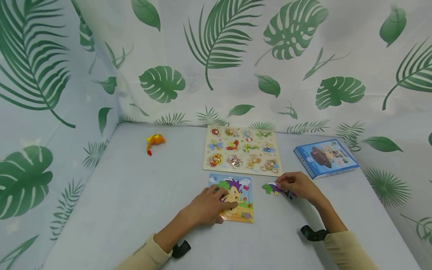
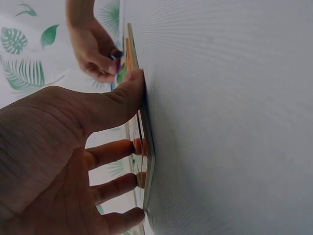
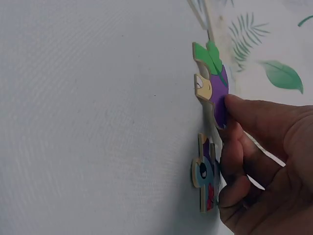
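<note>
A square jigsaw puzzle (image 1: pixel 248 191) with a purple-haired cartoon animal lies on the white table. My left hand (image 1: pixel 210 205) rests over its left part, fingertips and thumb on the board in the left wrist view. To the right of the puzzle, my right hand (image 1: pixel 298 185) pinches a green-and-purple puzzle piece (image 3: pixel 220 90) between thumb and fingers, tilted up on edge in the right wrist view. Just beneath the curled fingers is a second puzzle piece (image 3: pixel 205 174), light blue with a dark eye and some red.
Behind the puzzle lies a wooden insect board (image 1: pixel 241 150). A blue box (image 1: pixel 325 157) lies at the back right, beyond my right hand. An orange toy (image 1: pixel 156 140) with a red tip sits at the back left. Leaf-printed cloth (image 1: pixel 233 90) walls the table in.
</note>
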A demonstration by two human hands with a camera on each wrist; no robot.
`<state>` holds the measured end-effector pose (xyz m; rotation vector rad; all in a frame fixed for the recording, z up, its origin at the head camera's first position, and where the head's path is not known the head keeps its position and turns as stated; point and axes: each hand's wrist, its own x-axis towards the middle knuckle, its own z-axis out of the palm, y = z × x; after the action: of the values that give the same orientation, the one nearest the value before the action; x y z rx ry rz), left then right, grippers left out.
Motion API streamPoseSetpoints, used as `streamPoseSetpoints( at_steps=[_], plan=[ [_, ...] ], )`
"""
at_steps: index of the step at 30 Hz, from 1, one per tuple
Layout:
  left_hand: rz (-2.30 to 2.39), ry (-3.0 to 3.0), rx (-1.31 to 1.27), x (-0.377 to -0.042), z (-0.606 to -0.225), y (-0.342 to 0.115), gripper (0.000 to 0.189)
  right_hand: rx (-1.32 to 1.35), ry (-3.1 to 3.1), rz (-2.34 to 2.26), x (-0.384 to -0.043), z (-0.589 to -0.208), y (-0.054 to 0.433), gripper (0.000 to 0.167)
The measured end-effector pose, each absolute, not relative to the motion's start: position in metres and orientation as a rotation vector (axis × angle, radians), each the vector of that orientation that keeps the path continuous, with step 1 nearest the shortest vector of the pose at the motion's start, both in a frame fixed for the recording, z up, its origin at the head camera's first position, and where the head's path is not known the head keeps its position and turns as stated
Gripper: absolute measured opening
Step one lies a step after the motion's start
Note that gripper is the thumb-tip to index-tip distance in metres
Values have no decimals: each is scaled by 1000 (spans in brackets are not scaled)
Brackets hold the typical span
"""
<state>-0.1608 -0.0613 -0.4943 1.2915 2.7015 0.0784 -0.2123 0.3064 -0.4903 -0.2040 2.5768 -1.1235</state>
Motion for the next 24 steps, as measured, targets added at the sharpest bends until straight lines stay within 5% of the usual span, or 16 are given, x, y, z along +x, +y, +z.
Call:
streamPoseSetpoints(
  at_steps=[24],
  plan=[
    [86, 2688, 1252, -162, -495, -59, 66, -229, 2846, -880, -208, -499, 294, 11]
  ],
)
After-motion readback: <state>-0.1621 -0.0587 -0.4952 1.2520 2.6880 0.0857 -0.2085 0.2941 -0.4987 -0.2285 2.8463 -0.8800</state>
